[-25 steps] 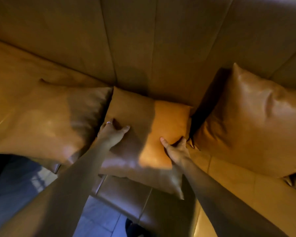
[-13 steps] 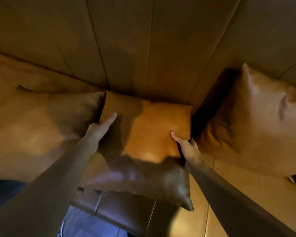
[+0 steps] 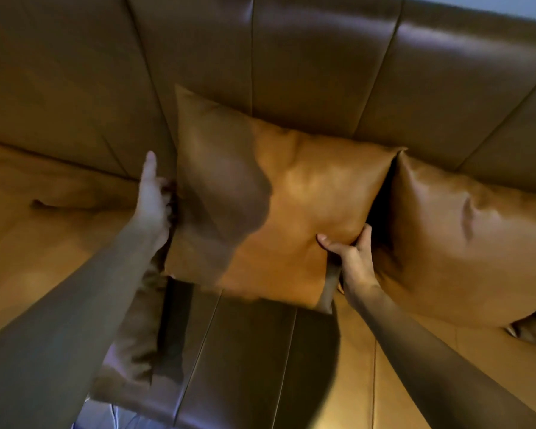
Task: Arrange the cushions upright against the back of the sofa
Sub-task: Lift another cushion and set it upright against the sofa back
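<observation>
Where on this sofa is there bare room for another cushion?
Bare seat lies left of the left hand, below the backrest. Crowded rightward: the held cushion nearly meets the right cushion, right hand between.

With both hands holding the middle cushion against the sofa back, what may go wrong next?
1. The middle cushion stands tilted, one corner high; it may flop forward when released.
2. The right hand sits in the narrow gap beside the right cushion; pulling out could nudge it.
3. The left hand holds only the edge; it might slip.

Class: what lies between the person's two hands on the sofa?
In the head view, the middle cushion fills the stretch: left hand on its left edge, right hand pinching its lower right edge.
</observation>
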A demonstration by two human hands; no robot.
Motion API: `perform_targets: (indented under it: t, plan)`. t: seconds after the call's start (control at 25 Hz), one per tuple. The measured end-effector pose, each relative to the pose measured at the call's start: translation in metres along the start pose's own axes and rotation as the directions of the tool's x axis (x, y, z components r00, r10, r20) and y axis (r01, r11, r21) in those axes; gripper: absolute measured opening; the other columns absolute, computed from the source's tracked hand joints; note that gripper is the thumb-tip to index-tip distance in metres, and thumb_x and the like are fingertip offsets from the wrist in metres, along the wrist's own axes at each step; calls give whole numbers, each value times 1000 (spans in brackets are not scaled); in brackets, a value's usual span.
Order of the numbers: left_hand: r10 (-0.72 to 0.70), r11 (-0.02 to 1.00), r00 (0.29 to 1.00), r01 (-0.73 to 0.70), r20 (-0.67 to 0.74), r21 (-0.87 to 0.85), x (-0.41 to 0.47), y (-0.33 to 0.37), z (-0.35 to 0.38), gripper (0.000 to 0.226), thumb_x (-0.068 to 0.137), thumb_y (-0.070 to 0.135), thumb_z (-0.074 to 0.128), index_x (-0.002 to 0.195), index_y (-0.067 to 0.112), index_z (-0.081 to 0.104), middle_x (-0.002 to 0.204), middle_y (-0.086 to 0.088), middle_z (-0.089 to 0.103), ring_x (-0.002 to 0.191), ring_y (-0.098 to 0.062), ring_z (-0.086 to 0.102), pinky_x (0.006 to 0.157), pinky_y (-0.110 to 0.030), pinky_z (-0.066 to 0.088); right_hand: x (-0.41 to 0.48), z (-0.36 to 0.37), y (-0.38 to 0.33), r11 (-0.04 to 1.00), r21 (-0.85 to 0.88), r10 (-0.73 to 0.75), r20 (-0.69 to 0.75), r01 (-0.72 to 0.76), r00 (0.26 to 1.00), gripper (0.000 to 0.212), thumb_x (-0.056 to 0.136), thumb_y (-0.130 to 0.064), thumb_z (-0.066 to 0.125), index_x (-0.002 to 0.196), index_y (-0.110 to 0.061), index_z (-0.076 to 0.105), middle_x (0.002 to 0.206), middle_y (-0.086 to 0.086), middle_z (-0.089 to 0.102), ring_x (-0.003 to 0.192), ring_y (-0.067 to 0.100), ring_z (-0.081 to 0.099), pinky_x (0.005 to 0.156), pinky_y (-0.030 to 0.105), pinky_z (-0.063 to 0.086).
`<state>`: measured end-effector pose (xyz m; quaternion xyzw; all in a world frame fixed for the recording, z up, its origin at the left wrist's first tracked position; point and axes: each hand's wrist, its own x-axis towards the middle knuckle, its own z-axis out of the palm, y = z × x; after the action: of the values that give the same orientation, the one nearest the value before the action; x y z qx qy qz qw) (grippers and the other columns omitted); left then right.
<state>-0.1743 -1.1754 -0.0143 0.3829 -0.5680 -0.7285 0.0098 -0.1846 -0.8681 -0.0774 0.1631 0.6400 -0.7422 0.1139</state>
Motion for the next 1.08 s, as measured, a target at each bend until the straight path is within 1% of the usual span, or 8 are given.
perform_targets:
  t: [0.16, 0.28, 0.36, 0.48, 0.6, 0.84, 1.0, 1.08]
  plan:
    - [-37, 999, 997, 37, 70, -8, 6, -8, 24, 85, 83, 80, 40, 153, 33, 28, 155, -3, 39, 137, -29, 40, 105, -60, 30, 12, 8, 1, 993, -104, 54, 48, -49, 997, 92, 73, 6, 80, 144, -26, 32, 130, -4, 55, 112, 19, 54, 91, 32, 48]
    - [-31, 999, 997, 32, 65, -19, 8, -10, 36, 92, 69, 80, 61, 148, 40, 35, 148, 0, 47, 129, -26, 48, 98, -55, 39, 18, 14, 2, 996, -86, 26, 34, -23, 999, 85, 72, 10, 79, 138, -27, 40, 128, -2, 60, 111, 17, 59, 81, 23, 52]
    - [18, 999, 999, -16, 40, -32, 9, -8, 36, 89, 68, 74, 68, 145, 42, 37, 141, 1, 50, 121, -26, 52, 96, -55, 43, 17, 15, 6, 996, -91, -7, 13, 9, 1000, 84, 70, 9, 80, 134, -30, 43, 127, -1, 61, 116, 21, 59, 93, 37, 55]
    - [125, 988, 992, -125, -9, -94, 13, 0, 32, 72, 76, 63, 70, 139, 45, 39, 134, 5, 51, 110, -21, 53, 88, -52, 46, 20, 21, 5, 992, -108, -57, 37, 60, 998, 89, 70, 4, 83, 137, -34, 38, 135, 0, 56, 124, 26, 54, 106, 50, 47]
    - [132, 986, 990, -136, -51, -91, 18, 5, 33, 76, 77, 59, 71, 141, 47, 33, 131, 7, 45, 110, -21, 48, 88, -53, 41, 31, 30, -4, 990, -125, -59, 67, 67, 996, 96, 72, -6, 86, 144, -32, 29, 141, 2, 50, 128, 28, 51, 109, 51, 44]
    - [120, 990, 990, -124, -69, -65, 21, 4, 39, 79, 80, 55, 71, 145, 44, 27, 128, 7, 43, 110, -21, 46, 95, -56, 42, 44, 35, -9, 977, -211, -6, 68, 20, 998, 101, 71, -15, 89, 148, -28, 25, 144, 1, 48, 130, 27, 49, 112, 50, 41]
    - [118, 991, 987, -124, -110, -55, 23, 4, 40, 78, 82, 53, 70, 147, 40, 29, 126, 8, 45, 111, -20, 44, 101, -58, 38, 45, 34, -9, 967, -253, -5, 54, 19, 999, 102, 67, -20, 91, 145, -35, 27, 143, -2, 50, 129, 25, 50, 112, 49, 41]
    - [123, 992, 989, -126, -80, -31, 23, 0, 39, 81, 83, 56, 68, 149, 40, 25, 135, 5, 44, 120, -24, 44, 103, -60, 36, 47, 33, -6, 953, -302, -2, 48, 16, 999, 105, 63, -30, 92, 144, -38, 26, 144, -2, 48, 130, 25, 49, 112, 50, 41]
